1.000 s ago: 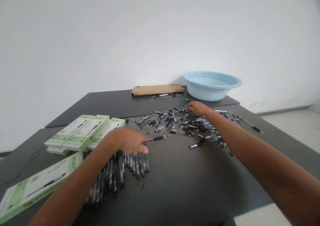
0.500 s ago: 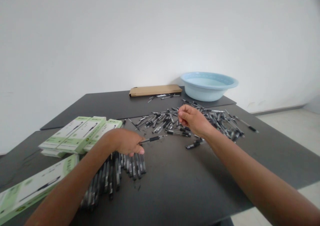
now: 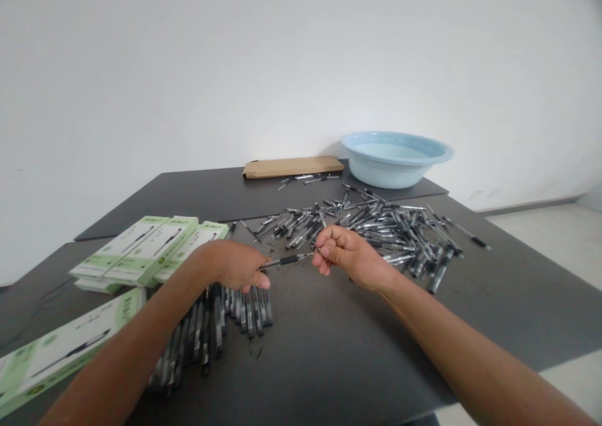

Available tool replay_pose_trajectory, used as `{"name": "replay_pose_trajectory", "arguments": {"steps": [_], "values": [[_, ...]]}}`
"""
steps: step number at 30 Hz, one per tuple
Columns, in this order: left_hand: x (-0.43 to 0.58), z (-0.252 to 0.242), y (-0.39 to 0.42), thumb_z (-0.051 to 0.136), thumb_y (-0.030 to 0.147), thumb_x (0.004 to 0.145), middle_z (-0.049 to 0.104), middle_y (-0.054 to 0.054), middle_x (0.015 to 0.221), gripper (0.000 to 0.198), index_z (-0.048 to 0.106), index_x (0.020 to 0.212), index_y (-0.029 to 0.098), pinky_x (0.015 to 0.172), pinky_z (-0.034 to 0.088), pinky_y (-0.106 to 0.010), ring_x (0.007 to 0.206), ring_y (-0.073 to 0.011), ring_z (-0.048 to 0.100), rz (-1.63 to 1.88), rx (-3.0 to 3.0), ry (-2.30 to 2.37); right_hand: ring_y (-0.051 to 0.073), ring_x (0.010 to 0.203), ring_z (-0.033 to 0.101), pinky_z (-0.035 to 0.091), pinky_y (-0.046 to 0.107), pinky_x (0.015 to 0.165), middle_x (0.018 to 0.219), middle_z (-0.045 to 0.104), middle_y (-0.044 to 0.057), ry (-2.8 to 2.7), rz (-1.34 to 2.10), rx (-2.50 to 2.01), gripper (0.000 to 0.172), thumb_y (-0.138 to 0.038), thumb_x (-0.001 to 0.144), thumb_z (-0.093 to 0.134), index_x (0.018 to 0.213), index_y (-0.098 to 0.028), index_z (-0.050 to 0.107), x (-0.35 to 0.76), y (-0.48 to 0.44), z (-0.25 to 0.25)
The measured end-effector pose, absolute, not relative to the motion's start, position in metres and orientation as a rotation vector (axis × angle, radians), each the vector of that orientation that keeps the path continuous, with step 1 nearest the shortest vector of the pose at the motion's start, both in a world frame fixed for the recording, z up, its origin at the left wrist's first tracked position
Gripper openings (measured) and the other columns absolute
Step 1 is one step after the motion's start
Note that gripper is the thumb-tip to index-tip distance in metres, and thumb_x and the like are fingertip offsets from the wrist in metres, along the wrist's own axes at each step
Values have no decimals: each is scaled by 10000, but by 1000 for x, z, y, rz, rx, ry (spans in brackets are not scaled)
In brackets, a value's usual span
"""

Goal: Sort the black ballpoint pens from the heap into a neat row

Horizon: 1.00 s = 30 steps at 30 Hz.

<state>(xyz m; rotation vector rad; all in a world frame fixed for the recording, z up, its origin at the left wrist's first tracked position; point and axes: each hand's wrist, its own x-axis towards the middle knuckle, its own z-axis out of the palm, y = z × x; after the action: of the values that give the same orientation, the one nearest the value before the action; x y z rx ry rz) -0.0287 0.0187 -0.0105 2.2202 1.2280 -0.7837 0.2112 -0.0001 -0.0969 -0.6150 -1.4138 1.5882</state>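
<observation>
My left hand (image 3: pixel 235 264) is closed around an uncapped pen (image 3: pixel 288 260) with a black grip, its tip pointing right. At that tip my right hand (image 3: pixel 348 255) has thumb and fingers pinched together; whatever lies between them is too small or hidden to name. Under my left hand lie rows of capped black pens (image 3: pixel 247 310), partly covered by the wrist and forearm. Behind and beside my right hand spreads a loose heap of clear and black pens (image 3: pixel 399 225).
White-and-green pen boxes (image 3: pixel 155 241) are stacked on the left, and another box (image 3: pixel 70 347) lies nearer. A flat cardboard piece (image 3: pixel 294 166) and a light blue basin (image 3: pixel 395 162) stand at the back of the dark table (image 3: pixel 329 351), by the wall.
My right hand has moved left and down from the pen heap to the tip of the pen. My left hand has stayed almost in place, still holding the pen.
</observation>
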Motion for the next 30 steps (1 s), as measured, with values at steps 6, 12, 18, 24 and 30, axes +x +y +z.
{"name": "replay_pose_trajectory", "arguments": {"steps": [6, 12, 18, 24, 30], "values": [[-28, -10, 18, 467, 330, 919, 782, -113, 894, 260, 654, 914, 149, 609, 468, -256, 771, -224, 698, -794, 2226, 1202, 121, 641, 661, 525, 258, 613, 793, 722, 17, -1445, 1564, -644, 282, -394, 842, 734, 914, -192, 552, 208, -5, -95], [-26, -11, 18, 464, 337, 905, 778, -104, 882, 297, 672, 984, 139, 610, 475, -270, 767, -232, 695, -815, 2229, 1209, 123, 666, 677, 524, 259, 643, 837, 732, 25, -1445, 1570, -652, 288, -399, 849, 726, 935, -193, 543, 208, -7, -96], [-25, -11, 19, 464, 338, 910, 779, -104, 878, 282, 660, 979, 147, 578, 451, -254, 750, -226, 689, -822, 2236, 1191, 126, 680, 675, 526, 273, 674, 864, 733, 34, -1482, 1543, -662, 281, -416, 866, 701, 934, -192, 545, 206, -9, -96], [-26, -14, 19, 486, 334, 908, 773, -110, 838, 235, 643, 907, 160, 556, 430, -259, 721, -240, 683, -780, 2244, 1177, 130, 674, 664, 518, 278, 675, 855, 728, 38, -1518, 1488, -701, 257, -408, 880, 682, 915, -192, 548, 204, -10, -99], [-27, -14, 19, 467, 346, 921, 777, -119, 883, 275, 650, 976, 149, 580, 432, -262, 761, -246, 692, -801, 2253, 1168, 133, 680, 668, 524, 286, 682, 865, 729, 40, -1532, 1463, -711, 245, -406, 889, 665, 919, -197, 540, 204, -10, -100]]}}
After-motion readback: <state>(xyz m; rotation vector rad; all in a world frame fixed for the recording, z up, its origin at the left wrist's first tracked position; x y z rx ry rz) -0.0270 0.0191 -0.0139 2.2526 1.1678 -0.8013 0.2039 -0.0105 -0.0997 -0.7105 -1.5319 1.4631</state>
